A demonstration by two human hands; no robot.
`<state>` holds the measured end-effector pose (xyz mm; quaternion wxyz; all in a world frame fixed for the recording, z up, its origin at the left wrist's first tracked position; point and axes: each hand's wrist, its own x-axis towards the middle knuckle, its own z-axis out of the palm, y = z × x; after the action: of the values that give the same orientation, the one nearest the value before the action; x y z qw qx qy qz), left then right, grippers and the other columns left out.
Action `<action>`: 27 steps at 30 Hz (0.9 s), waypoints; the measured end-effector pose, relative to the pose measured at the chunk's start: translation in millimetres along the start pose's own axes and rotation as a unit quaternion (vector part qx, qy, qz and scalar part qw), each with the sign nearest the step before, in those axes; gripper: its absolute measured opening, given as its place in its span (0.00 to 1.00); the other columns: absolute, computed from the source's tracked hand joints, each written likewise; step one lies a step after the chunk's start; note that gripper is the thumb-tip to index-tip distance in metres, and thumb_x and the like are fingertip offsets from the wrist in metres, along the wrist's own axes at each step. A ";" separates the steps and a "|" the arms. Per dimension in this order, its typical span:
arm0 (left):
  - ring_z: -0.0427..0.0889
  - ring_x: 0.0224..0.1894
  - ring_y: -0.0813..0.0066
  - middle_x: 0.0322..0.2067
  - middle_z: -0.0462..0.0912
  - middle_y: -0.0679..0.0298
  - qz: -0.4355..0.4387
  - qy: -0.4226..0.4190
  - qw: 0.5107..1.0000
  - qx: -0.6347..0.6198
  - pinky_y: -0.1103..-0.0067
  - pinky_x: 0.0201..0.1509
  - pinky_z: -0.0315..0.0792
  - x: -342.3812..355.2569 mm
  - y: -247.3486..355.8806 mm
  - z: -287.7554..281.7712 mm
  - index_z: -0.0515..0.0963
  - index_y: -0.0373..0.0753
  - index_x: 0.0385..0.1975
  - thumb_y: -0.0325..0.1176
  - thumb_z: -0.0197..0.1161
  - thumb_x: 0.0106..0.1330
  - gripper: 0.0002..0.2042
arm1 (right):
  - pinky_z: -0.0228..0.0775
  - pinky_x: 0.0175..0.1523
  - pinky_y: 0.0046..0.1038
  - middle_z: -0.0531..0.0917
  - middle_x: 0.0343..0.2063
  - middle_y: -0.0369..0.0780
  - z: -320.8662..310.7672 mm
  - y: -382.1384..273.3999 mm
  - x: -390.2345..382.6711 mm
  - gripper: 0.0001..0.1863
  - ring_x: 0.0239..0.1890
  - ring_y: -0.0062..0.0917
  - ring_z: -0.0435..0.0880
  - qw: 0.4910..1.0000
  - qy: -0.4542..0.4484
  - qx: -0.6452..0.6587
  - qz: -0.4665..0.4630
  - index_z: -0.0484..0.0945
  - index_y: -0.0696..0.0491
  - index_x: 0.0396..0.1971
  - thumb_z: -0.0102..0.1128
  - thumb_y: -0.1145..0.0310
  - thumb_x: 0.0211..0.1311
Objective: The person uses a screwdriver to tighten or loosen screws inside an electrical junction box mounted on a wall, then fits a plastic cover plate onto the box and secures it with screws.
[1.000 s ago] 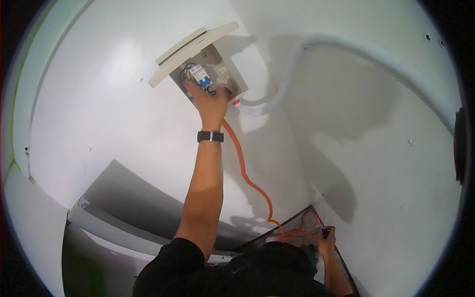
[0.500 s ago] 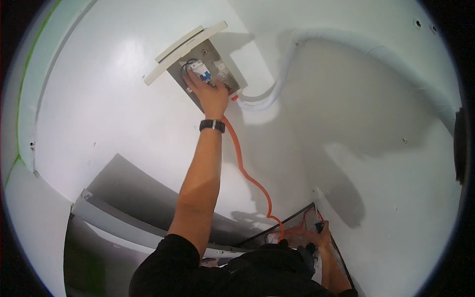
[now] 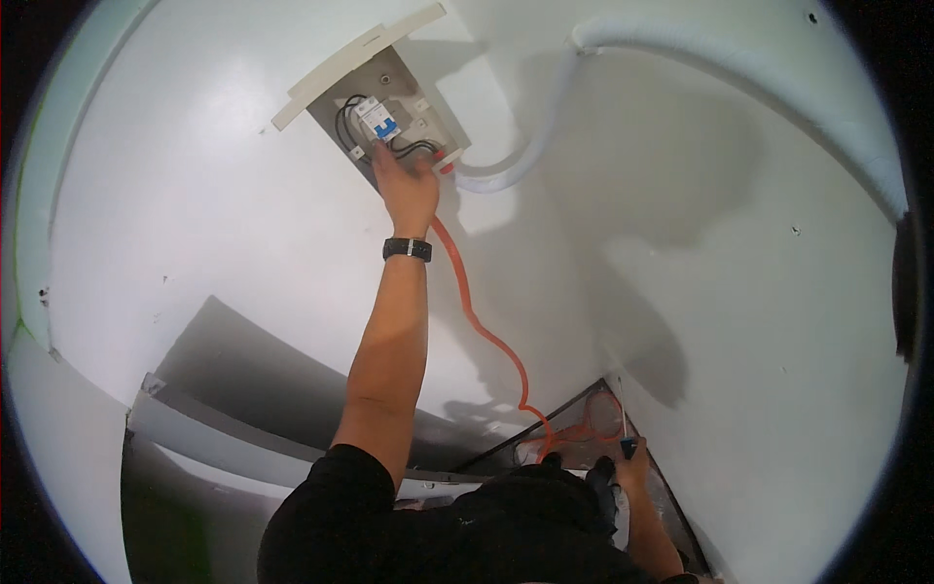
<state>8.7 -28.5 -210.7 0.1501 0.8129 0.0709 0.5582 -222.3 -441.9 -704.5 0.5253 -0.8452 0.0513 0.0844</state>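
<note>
My left hand [image 3: 407,195], with a dark watch [image 3: 408,249] on its wrist, reaches up into a wall-mounted electrical box [image 3: 401,78]. Its fingers are apart, the fingertips at the lower end of a white circuit breaker [image 3: 373,112] with blue toggles. Whether they touch the breaker or the wires is hard to see. Black wires [image 3: 341,122] loop beside the breaker and run toward a red fitting [image 3: 445,161] at the box's lower right corner. Low on the right, my right hand [image 3: 632,471] is closed around a screwdriver [image 3: 628,445], its thin shaft pointing up.
A cream cover [image 3: 360,63] stands out from the box's top edge. Orange corrugated conduit [image 3: 471,311] hangs from the box to the floor corner, where more orange tubing [image 3: 587,430] lies. A white wrapped pipe [image 3: 681,49] curves along the right wall. A grey ledge [image 3: 224,428] runs at lower left.
My left hand has drawn down off the breaker's side, baring more of the breaker and black wires. My right hand keeps the screwdriver. The view has shifted slightly.
</note>
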 end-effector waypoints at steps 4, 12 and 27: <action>0.66 0.68 0.38 0.64 0.68 0.33 -0.008 -0.020 0.998 -0.064 0.58 0.74 0.61 3.5 0.6 -3.9 0.60 0.20 0.68 0.30 0.61 0.63 0.34 | 0.75 0.48 0.49 0.85 0.39 0.56 -7.3 2.2 -16.8 0.22 0.44 0.55 0.85 0.999 0.010 -0.006 0.038 0.70 0.54 0.52 0.64 0.70 0.57; 0.66 0.68 0.40 0.64 0.67 0.34 -0.015 -0.016 0.997 -0.068 0.60 0.74 0.61 3.7 12.1 -8.8 0.56 0.19 0.69 0.28 0.60 0.63 0.35 | 0.76 0.46 0.46 0.84 0.37 0.55 3.4 9.5 -33.8 0.21 0.41 0.52 0.86 0.996 0.066 -0.031 0.060 0.70 0.54 0.51 0.62 0.71 0.57; 0.66 0.69 0.34 0.70 0.52 0.24 -0.045 -0.177 0.978 -0.106 0.60 0.71 0.67 16.6 -15.4 -24.2 0.37 0.18 0.73 0.28 0.58 0.63 0.44 | 0.79 0.37 0.34 0.85 0.33 0.48 93.7 6.7 -47.6 0.23 0.32 0.30 0.87 0.997 -0.023 -0.038 0.059 0.71 0.58 0.52 0.65 0.71 0.56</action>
<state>-7.0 -5.2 -192.9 0.2699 0.8745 0.0200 0.4026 -278.5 -360.9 -741.7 0.4877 -0.8580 0.0858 0.1365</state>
